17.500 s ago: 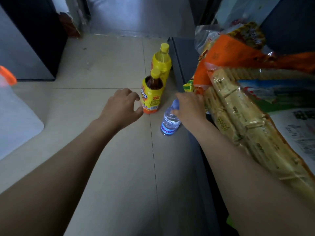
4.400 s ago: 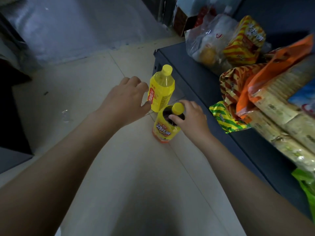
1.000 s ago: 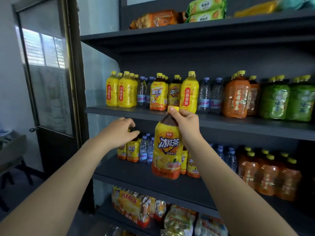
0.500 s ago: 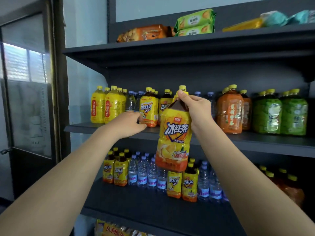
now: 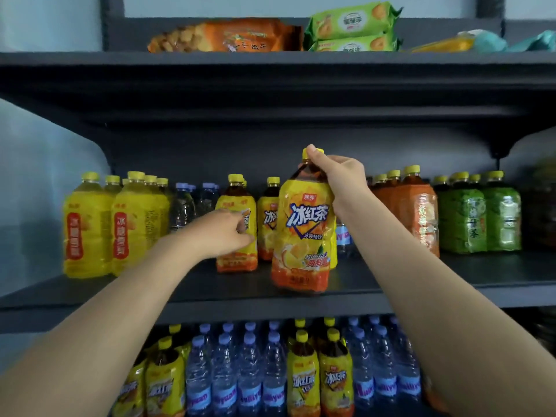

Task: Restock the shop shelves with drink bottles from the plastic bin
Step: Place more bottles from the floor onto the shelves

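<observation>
The right hand (image 5: pixel 338 179) holds the large dark-tea bottle with a yellow cap and a yellow-and-orange sleeve (image 5: pixel 304 233) by its top, fingers (image 5: pixel 316 156) curled round the cap and neck. The bottle hangs nearly upright, with its base at the front edge of the dark grey metal middle shelf (image 5: pixel 451 275). Whether it already bears on the board I cannot tell.

The left hand (image 5: pixel 221 233) reaches in to a matching tea bottle standing on the shelf (image 5: pixel 237 251). Its bent fingers (image 5: pixel 244 228) lie against the label, but motion blur hides whether they grip or only push.

To do this well, I would set the base flat on the board before loosening the neck hold (a tall full bottle held from the top tips easily). Then it can slide back into the gap beside its twins, label forward, while the left hand steadies the neighbour. The small clear water bottle (image 5: pixel 343 239) just behind could get knocked.

Against the frame half a second back, the bottle has risen: then its base hung below the shelf edge, and now it is level with the board. The left hand has gone from the shelf's front lip further in to the neighbour's label.
</observation>
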`<state>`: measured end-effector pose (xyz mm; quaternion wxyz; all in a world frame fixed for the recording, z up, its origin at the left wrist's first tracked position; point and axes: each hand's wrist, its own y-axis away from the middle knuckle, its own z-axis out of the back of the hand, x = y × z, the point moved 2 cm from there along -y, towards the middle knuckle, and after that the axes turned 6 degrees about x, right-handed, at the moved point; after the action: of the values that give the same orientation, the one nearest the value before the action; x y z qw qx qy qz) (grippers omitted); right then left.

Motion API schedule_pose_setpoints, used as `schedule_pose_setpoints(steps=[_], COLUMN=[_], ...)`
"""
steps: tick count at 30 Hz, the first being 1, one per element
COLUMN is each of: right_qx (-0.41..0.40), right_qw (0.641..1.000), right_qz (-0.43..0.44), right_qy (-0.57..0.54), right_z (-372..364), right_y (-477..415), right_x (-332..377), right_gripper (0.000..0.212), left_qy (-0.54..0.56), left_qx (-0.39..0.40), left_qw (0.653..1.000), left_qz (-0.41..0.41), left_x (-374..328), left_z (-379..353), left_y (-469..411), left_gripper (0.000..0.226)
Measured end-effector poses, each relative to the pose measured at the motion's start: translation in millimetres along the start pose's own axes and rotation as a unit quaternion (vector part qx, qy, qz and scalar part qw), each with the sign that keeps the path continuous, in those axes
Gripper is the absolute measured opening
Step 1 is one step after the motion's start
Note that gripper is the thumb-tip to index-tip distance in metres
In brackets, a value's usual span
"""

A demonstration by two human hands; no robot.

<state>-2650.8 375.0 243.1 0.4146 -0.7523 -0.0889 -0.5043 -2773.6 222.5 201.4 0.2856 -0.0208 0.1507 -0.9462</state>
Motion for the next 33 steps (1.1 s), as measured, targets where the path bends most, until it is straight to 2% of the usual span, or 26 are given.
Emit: schedule_pose_setpoints(steps=[6,10,13,14,17,22,25,27,29,33], right_qx=[-0.02,-0.026,-0.001,0.009,0.022,0.025,0.01,0.004,-0.004,0.021], right_qw=[0.998,0.997,0.991,0.985,0.959,0.886,0.849,0.837,0.838,0.875], right_qz=[-0.008,-0.017,0.02,0.038,0.095,0.132,0.156,0.166,0.173,0.178], right_qy=[0.061,0.069,0.129,0.17,0.267,0.444,0.505,0.522,0.518,0.449], right_z=[-21,-27,-35,-40,-48,-48,-48,-50,-50,-43], right_y=[-43,-62,-69,-69,-76,-89,-89,-88,-84,-74], right_x=[-31,-46,-62,-65,-69,-72,-72,-71,-71,-76], right_gripper=[0.042,0.058,0.037,0.035,0.046,0.044,0.043,0.043,0.045,0.043], left_qy=[0.006,-0.012,-0.012,-0.01,-0.007,-0.007,-0.006,-0.005,-0.004,-0.002], left_qx=[0.039,0.037,0.035,0.037,0.034,0.029,0.031,0.03,0.028,0.029], left_qw=[0.999,0.999,0.999,0.999,0.999,0.999,0.999,0.999,0.999,0.999], left_qz=[-0.017,-0.017,-0.014,-0.013,-0.019,-0.027,-0.03,-0.035,-0.039,-0.037], left_x=[25,34,37,37,35,33,30,27,24,25], left_z=[-26,-34,-39,-41,-43,-44,-44,-44,-43,-41], left_y=[-35,-48,-54,-56,-59,-62,-65,-65,-65,-61], left_gripper=[0.034,0.039,0.039,0.039,0.039,0.04,0.04,0.04,0.04,0.039])
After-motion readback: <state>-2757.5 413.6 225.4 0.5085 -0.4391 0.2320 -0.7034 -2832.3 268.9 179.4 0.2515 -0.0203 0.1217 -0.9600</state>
